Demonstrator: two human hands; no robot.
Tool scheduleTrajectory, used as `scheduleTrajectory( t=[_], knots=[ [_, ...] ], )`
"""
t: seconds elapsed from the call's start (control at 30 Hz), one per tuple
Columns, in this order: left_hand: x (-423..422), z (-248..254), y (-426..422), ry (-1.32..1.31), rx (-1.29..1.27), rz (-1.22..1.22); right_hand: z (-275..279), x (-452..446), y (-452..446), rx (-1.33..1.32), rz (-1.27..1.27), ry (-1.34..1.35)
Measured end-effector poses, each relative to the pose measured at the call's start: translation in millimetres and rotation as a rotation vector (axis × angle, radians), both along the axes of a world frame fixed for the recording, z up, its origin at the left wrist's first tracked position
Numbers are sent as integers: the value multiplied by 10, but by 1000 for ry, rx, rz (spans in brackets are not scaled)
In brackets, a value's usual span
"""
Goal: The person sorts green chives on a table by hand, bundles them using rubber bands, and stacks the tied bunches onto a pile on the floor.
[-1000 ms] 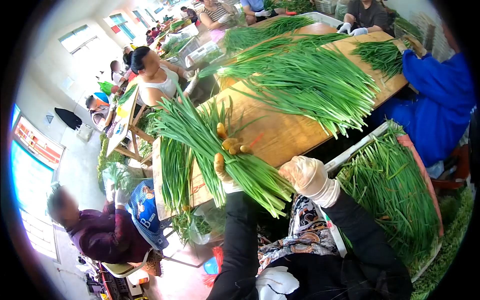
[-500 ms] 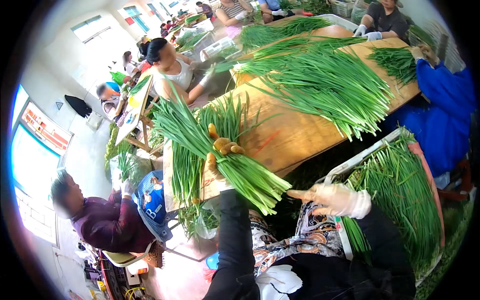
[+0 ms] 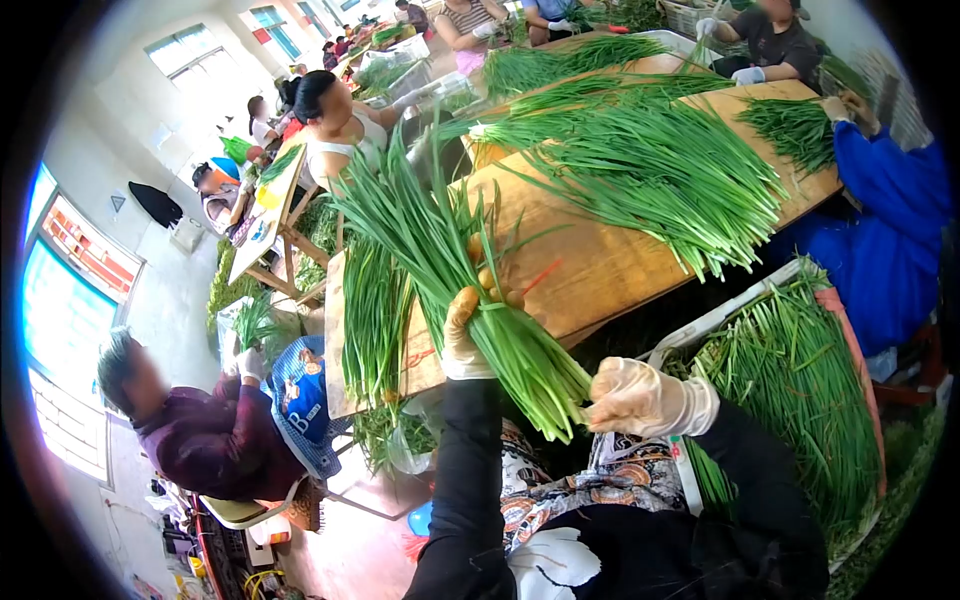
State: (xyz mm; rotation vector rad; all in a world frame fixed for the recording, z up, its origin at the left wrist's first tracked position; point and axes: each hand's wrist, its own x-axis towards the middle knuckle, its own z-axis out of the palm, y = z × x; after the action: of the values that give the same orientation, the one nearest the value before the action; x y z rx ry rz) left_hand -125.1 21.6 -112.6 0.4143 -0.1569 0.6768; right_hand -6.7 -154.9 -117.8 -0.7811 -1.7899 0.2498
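My gloved left hand (image 3: pixel 468 335) is wrapped round a bunch of garlic chives (image 3: pixel 415 255), holding it tilted above the table's near edge. The green leaves point up and away, and the pale cut ends are toward me. At those ends is my gloved right hand (image 3: pixel 645 397), its fingers curled into a pinch that touches the outermost stems. Whatever lies between those fingertips is too small to make out. Under and beside the held bunch, more chives (image 3: pixel 372 330) lie on the wooden table (image 3: pixel 590 275).
A large pile of chives (image 3: pixel 660 180) covers the table's far part. To my right stands a crate (image 3: pixel 690 338) full of chives. Co-workers sit around, one in a blue sleeve (image 3: pixel 880 190) at right, another in a dark red top (image 3: pixel 215 440) at left. A red strip (image 3: pixel 543 275) lies on the table.
My left hand has turned and shifted slightly right with the chives, so its thumb side shows. My right hand's outstretched fingers have curled in at the stem ends.
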Motion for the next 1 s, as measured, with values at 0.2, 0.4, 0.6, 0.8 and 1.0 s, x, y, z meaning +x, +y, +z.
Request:
scheduleTrajectory(
  t=[0.2,0.4,0.6,0.8,1.0],
  knots=[
    [72,-63,83,-35,57,-85,7,238,-323,-347,91,191],
    [84,68,100,-46,-28,47,42,240,-480,-329,41,588],
    [-235,-61,577,19,10,162,63,396,-749,-9,349,849],
    [-613,-51,885,81,95,211,480,869,-1471,375,396,1044],
    [-430,190,745,-107,118,206,342,173,-475,-434,112,-150]
  ],
)
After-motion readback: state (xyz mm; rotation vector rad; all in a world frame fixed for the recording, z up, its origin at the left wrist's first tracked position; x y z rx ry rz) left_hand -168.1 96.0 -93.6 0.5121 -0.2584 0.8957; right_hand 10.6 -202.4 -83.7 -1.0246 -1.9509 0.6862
